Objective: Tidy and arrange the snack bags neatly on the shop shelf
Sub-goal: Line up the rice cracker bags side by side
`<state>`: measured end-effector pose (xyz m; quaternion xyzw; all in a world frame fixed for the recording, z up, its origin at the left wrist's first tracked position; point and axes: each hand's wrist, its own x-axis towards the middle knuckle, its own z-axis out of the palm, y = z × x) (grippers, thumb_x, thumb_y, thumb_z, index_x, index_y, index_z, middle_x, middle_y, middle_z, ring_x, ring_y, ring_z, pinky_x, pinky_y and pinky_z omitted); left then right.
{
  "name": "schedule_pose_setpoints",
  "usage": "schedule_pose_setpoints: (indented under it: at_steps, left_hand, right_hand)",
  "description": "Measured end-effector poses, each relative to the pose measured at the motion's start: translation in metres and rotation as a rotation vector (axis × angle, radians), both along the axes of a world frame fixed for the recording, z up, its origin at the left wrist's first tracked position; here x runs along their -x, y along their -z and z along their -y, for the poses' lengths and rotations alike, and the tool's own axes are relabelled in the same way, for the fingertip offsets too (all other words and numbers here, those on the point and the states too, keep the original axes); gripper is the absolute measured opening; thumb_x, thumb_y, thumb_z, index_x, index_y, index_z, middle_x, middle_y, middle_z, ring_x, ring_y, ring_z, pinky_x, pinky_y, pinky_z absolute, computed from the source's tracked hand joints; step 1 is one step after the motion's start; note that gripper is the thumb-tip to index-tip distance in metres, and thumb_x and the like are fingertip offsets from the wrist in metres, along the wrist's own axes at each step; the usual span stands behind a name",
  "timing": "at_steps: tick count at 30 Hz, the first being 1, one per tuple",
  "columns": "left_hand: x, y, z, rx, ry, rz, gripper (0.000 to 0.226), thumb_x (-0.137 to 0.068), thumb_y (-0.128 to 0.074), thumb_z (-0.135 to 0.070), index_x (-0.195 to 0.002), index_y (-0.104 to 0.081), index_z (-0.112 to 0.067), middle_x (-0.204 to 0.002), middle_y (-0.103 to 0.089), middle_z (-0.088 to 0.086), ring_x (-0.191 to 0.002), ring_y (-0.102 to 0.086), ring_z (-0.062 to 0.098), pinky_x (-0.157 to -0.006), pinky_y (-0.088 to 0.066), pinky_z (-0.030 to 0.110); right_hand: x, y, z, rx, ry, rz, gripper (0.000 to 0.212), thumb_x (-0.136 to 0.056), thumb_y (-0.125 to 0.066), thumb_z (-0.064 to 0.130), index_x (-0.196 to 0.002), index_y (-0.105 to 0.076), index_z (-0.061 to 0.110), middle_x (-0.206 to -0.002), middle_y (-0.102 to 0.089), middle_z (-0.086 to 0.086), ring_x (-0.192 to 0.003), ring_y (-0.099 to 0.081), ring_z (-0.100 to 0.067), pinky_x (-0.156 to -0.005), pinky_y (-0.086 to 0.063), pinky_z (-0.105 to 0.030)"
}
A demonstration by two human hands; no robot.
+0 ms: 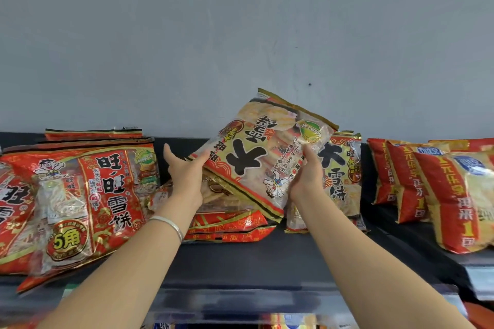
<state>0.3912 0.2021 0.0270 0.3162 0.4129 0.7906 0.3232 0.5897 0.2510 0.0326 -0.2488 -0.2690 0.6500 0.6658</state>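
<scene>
Leftmost red bag half off-frame

looking at red-and-gold trim and black characters on the tilted snack bag, spotting red with a yellow badge on left bags, getting red and yellow on right bags, dark grey on the shelf

Print on the snack bags
The upside-down bag carries a large black 大, inverted. Just right of it, the bag behind reads 大雪饼. Well left of it, the big red bag reads 旺旺雪饼, with a round 5角 badge. Far right of it, the red-and-yellow bags show 乐享 and 1.
</scene>
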Motion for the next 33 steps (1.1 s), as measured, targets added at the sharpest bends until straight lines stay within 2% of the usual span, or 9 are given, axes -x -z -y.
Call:
schedule_pose_setpoints:
  at_steps: [3, 7, 11, 16, 19, 22, 26, 29, 33]
  left_hand:
    - [-0.021, -0.003, 0.003, 0.005, 0.223, 0.164, 0.088, -0.078, -0.075, -0.016, -0.145, -0.02, -0.034, -0.13, -0.052, 0.011, -0.109, -0.06, 0.03, -0.088, -0.051, 0.053]
    - [-0.071, 0.001, 0.014, 0.079, 0.492, 0.153, 0.042, -0.081, -0.071, -0.022, -0.12, -0.059, -0.017, -0.108, -0.071, 0.009, -0.095, -0.069, 0.03, -0.079, -0.055, 0.047]
    - [-0.102, -0.005, 0.012, 0.108, 0.375, 0.224, 0.046, -0.075, -0.077, -0.015, -0.117, -0.059, -0.018, -0.105, -0.07, 0.006, -0.095, -0.067, 0.031, -0.079, -0.054, 0.045]
    - [-0.1, -0.035, 0.012, -0.092, 0.249, 0.026, 0.042, -0.079, -0.072, -0.006, -0.118, -0.058, -0.016, -0.106, -0.07, 0.006, -0.097, -0.068, 0.026, -0.085, -0.054, 0.046]
    - [-0.094, -0.051, 0.012, -0.064, 0.225, -0.04, 0.039, -0.08, -0.073, -0.016, -0.117, -0.06, -0.016, -0.105, -0.071, 0.005, -0.097, -0.068, 0.025, -0.082, -0.054, 0.042]
    - [-0.095, -0.064, 0.014, -0.126, 0.131, -0.075, 0.033, -0.081, -0.072, -0.015, -0.113, -0.062, -0.012, -0.103, -0.07, 0.006, -0.096, -0.068, 0.024, -0.081, -0.056, 0.039]
    - [-0.109, -0.066, 0.021, -0.134, 0.103, -0.407, 0.028, -0.084, -0.07, -0.021, -0.108, -0.059, -0.014, -0.097, -0.066, -0.002, -0.093, -0.063, 0.014, -0.087, -0.049, 0.029]
    - [-0.127, -0.062, 0.022, -0.059, 0.209, -0.728, 0.031, -0.082, -0.07, -0.021, -0.109, -0.055, -0.018, -0.093, -0.062, -0.009, -0.086, -0.058, 0.006, -0.074, -0.044, 0.018]
    - [-0.144, -0.061, 0.015, -0.018, 0.28, -0.931, 0.023, -0.079, -0.074, -0.021, -0.094, -0.057, -0.025, -0.091, -0.066, -0.006, -0.083, -0.064, 0.007, -0.068, -0.048, 0.018]
  right_hand:
    - [-0.013, 0.007, -0.004, 0.016, 0.067, -0.011, 0.042, -0.087, -0.06, 0.042, -0.12, -0.062, 0.015, -0.112, -0.07, -0.011, -0.098, -0.069, -0.029, -0.077, -0.058, -0.039]
    - [-0.026, 0.01, -0.003, 0.015, 0.139, -0.003, 0.053, -0.078, -0.06, 0.05, -0.125, -0.057, 0.024, -0.118, -0.066, -0.008, -0.099, -0.069, -0.028, -0.082, -0.056, -0.048]
    - [-0.043, 0.009, 0.007, 0.017, 0.135, 0.101, 0.053, -0.088, -0.056, 0.049, -0.132, -0.048, 0.021, -0.116, -0.059, -0.001, -0.101, -0.061, -0.02, -0.082, -0.051, -0.034]
    - [-0.073, -0.004, 0.022, -0.02, 0.554, 0.539, 0.064, -0.095, -0.05, 0.041, -0.15, -0.02, 0.027, -0.151, -0.026, -0.009, -0.133, -0.037, -0.03, -0.106, -0.037, -0.048]
    - [-0.086, -0.004, 0.036, -0.173, 0.879, 1.002, 0.067, -0.09, -0.049, 0.055, -0.148, -0.029, 0.027, -0.154, -0.019, -0.011, -0.139, -0.026, -0.03, -0.112, -0.028, -0.049]
    - [-0.096, -0.006, 0.043, -0.335, 1.021, 1.219, 0.069, -0.088, -0.05, 0.06, -0.147, -0.03, 0.03, -0.159, -0.006, -0.005, -0.147, -0.007, -0.023, -0.119, -0.006, -0.047]
    - [-0.111, -0.014, 0.042, -0.504, 0.928, 1.381, 0.071, -0.088, -0.047, 0.063, -0.148, -0.027, 0.032, -0.159, -0.011, -0.002, -0.148, -0.004, -0.021, -0.118, 0.002, -0.05]
    - [-0.117, -0.013, 0.037, -0.629, 0.817, 1.559, 0.077, -0.084, -0.047, 0.068, -0.149, -0.022, 0.035, -0.158, -0.018, 0.001, -0.148, -0.008, -0.02, -0.116, 0.004, -0.055]
    - [-0.133, -0.007, 0.032, -0.677, 0.434, 1.566, 0.09, -0.074, -0.054, 0.075, -0.149, -0.02, 0.037, -0.15, -0.037, 0.004, -0.134, -0.041, -0.02, -0.112, -0.027, -0.056]
